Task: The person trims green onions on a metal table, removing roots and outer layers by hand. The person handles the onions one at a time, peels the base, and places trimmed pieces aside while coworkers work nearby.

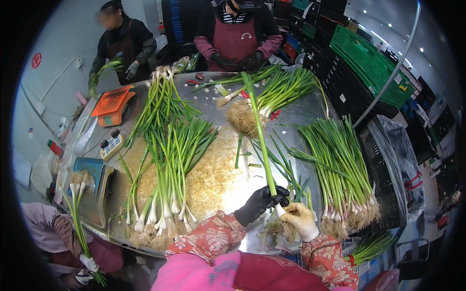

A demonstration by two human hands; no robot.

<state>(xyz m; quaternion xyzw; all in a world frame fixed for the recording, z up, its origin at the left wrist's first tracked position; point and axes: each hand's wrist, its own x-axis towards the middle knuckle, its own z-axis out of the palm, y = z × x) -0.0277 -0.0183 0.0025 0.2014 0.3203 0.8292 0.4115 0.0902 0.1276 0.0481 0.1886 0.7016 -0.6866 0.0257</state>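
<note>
My left hand (257, 204), in a black glove, grips the lower part of a long green garlic stalk (261, 138). The stalk slants up and away from me across the table. In a pale, stained glove, my right hand (301, 220) pinches the white bulb end, with roots (289, 232) hanging below its fingers. Loose leaves (291, 178) and trimmings lie under and beyond my hands. To the right is a thick row of green garlic (338, 174), roots towards me. Another pile of green garlic (171, 171) lies to the left, also roots nearest me.
Across the metal table (214, 174) stands a co-worker (238, 40) behind a rooted bunch (243, 117). Two scales, one orange (113, 103) and one blue (87, 178), and a power strip (111, 144) occupy the left side. Crates (371, 65) are stacked at right. Another person's gloved hand (89, 262) holds stalks.
</note>
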